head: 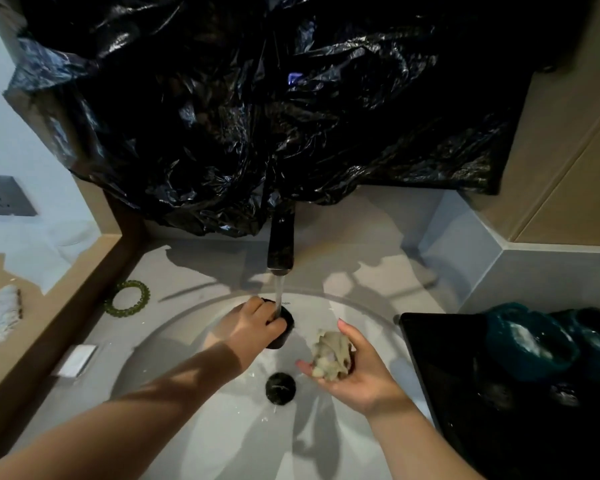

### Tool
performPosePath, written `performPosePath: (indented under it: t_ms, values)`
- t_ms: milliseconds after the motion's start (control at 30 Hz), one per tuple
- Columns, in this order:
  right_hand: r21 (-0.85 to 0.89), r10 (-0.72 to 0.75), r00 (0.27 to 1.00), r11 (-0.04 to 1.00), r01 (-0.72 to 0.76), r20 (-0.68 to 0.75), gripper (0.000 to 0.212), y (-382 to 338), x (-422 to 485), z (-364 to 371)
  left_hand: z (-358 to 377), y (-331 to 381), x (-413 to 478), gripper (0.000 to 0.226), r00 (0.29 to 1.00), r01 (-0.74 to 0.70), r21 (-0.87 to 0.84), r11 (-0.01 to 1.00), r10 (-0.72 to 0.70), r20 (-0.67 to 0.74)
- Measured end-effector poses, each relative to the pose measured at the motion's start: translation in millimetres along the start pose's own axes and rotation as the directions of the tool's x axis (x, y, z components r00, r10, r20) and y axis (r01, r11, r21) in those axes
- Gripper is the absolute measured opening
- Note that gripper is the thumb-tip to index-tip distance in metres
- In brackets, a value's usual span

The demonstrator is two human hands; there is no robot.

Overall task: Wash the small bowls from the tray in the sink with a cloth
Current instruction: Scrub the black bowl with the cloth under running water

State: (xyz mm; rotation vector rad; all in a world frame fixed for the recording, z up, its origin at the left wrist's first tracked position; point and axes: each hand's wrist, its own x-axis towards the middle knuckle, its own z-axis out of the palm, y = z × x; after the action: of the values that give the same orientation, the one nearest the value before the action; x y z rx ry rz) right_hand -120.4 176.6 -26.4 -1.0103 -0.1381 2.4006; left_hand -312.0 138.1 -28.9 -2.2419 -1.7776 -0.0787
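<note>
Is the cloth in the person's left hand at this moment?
No, the crumpled cloth sits in the right hand, while the left hand grips a small dark bowl under running water from the tap.

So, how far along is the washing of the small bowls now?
Done: I cannot tell whether any bowl is finished. In hand: the left hand holds a small black bowl under the running water; the right hand holds the crumpled cloth, not touching the bowl. Left: probably wiping this bowl, then the teal bowls lying on the black tray.
</note>
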Motion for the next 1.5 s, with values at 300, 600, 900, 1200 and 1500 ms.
performPosePath:
  t_ms: [300, 600, 900, 1200, 1500]
  values:
    - [-0.226, 0.004, 0.995, 0.974, -0.025, -0.095, 0.005, 15.4, 2.5, -3.8, -5.5, -1.8, -17.0, 0.047, 0.956, 0.211, -0.177, 0.961, -0.165, 0.243]
    - [-0.521, -0.304, 0.872, 0.851, 0.067, -0.383, 0.02, 20.6, -16.5, 3.7, -7.0, -0.9, -30.4, 0.058, 0.998, -0.029, -0.02, 0.999, 0.031, 0.062]
    - [-0.501, -0.137, 0.954, 0.865, -0.016, -0.266, 0.015, 20.8, -40.7, 1.9, -18.4, 1.1, -33.8, 0.032, 0.727, 0.65, -0.699, 0.299, -0.512, 0.458]
    - [-0.406, -0.221, 0.934, 0.909, 0.093, -0.28, 0.01, 15.6, -55.1, 2.2, -29.1, 23.6, -37.5, 0.025, 0.562, 0.663, -0.548, -0.509, -0.145, 0.814]
    - [-0.555, -0.462, 0.865, 0.779, 0.291, -0.195, 0.016, -9.5, -97.5, -12.6, -60.5, 77.8, -3.5, 0.009, 0.636, 0.549, -0.558, -0.623, -0.122, 0.762]
